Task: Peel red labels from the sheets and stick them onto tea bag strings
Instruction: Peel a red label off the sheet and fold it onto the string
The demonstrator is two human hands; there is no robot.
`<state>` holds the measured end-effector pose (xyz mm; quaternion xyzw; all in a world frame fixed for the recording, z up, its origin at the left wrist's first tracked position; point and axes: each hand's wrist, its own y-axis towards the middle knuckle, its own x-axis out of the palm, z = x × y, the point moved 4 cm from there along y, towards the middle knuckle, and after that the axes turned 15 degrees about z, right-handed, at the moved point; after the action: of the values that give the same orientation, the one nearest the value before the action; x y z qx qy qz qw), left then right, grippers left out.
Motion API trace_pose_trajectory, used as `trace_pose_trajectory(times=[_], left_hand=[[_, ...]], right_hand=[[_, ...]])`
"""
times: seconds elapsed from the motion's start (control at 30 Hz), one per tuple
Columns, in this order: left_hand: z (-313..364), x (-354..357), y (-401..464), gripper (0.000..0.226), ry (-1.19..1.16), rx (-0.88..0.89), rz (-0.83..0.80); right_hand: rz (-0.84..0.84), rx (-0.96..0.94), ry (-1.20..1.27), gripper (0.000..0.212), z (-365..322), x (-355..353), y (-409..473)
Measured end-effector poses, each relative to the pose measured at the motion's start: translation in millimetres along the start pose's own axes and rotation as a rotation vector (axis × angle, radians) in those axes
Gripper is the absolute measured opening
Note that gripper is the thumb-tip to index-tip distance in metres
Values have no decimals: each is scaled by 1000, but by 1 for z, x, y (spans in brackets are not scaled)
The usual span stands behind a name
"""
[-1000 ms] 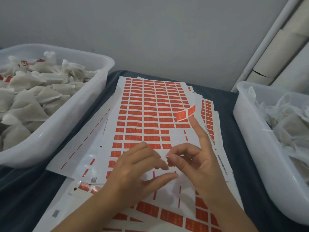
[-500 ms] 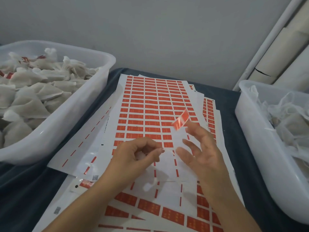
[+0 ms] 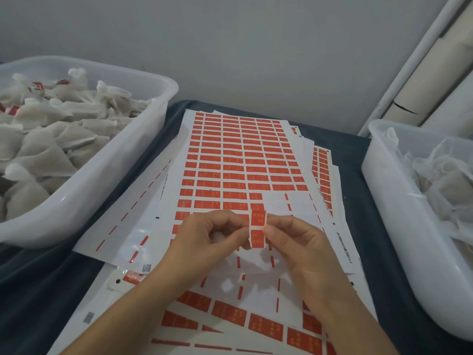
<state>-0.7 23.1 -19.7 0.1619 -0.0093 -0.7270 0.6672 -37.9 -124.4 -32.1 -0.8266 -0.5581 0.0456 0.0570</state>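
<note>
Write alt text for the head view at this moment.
Both hands, left hand and right hand, pinch a peeled red label upright above overlapping label sheets on a dark cloth. White tubs of tea bags sit at left and right.

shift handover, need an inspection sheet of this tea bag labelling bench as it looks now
surface: dark blue cloth under overlapping label sheets, top one partly peeled.
job's things: peeled red label held upright above the sheets; left tub of tea bags, some labelled; right tub of tea bags; string not discernible.
clutter: nothing seen.
grippers: left hand and right hand both pinch the label.
cables: nothing seen.
surroundings: grey wall, cardboard tubes at the right corner.
</note>
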Motion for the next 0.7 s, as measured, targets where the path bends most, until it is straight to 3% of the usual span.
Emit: trace_pose_trajectory(times=[0.43,0.7], left_hand=[[-2,0,0,23,31,9,18],[-2,0,1,18,-93,-134,3]], right_hand=[[17,-102,-48,24,-1,-1,1],[29,-165,-77,25,-6,-1,1]])
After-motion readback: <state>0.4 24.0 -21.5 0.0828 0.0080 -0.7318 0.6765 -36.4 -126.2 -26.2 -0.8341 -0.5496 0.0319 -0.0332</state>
